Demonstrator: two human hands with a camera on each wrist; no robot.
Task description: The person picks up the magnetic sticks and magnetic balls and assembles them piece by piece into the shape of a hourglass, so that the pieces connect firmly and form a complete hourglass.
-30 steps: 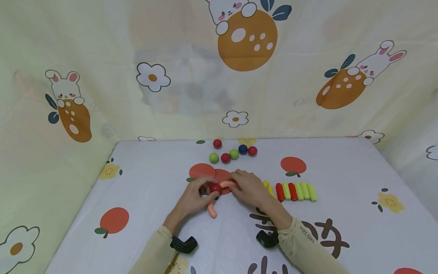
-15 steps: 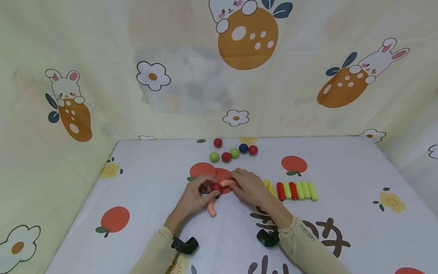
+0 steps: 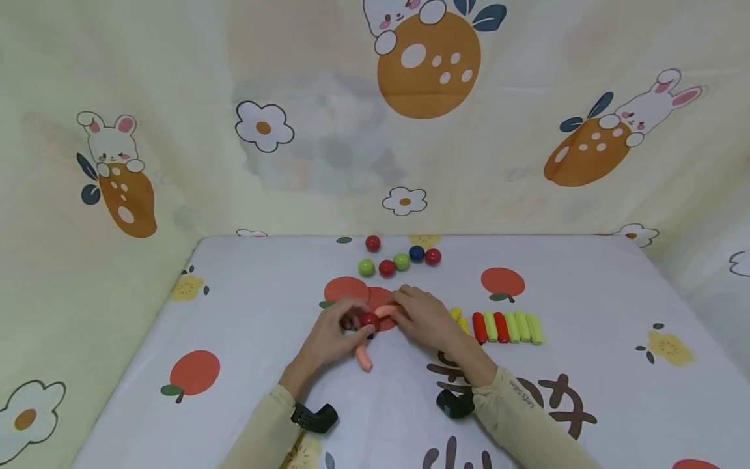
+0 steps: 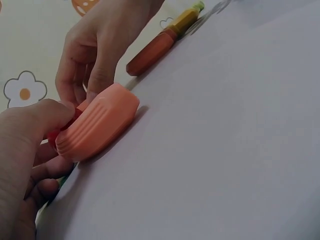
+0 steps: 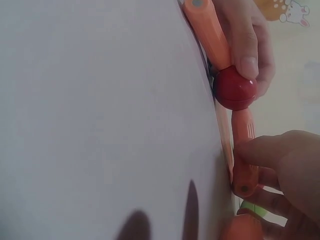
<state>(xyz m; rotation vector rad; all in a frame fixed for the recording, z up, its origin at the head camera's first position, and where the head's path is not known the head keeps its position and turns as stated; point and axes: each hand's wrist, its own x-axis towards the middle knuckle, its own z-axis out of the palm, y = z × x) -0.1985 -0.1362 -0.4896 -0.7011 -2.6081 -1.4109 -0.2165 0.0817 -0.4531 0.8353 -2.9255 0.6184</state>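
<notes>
My left hand (image 3: pixel 333 333) grips a red ball (image 3: pixel 369 320) between thumb and fingers, low over the table. From the ball a peach-orange curved rod (image 3: pixel 363 358) points toward me; the left wrist view shows this rod (image 4: pixel 100 122) with ridges along its side. Opposite, my right hand (image 3: pixel 426 318) pinches a second peach-orange curved rod (image 3: pixel 385 311). In the right wrist view this second rod (image 5: pixel 245 172) has its end against the red ball (image 5: pixel 235 89). Whether it is fixed into the ball I cannot tell. My fingers partly hide both joints.
Behind the hands lie several loose balls: red, green (image 3: pixel 366 268) and dark blue (image 3: pixel 416 253). Right of my right hand runs a row of short rods, red (image 3: pixel 480 327) and yellow-green (image 3: pixel 523 327), with yellow ones (image 3: pixel 459 319) partly behind the wrist. A printed cloth (image 3: pixel 258 293) covers the table.
</notes>
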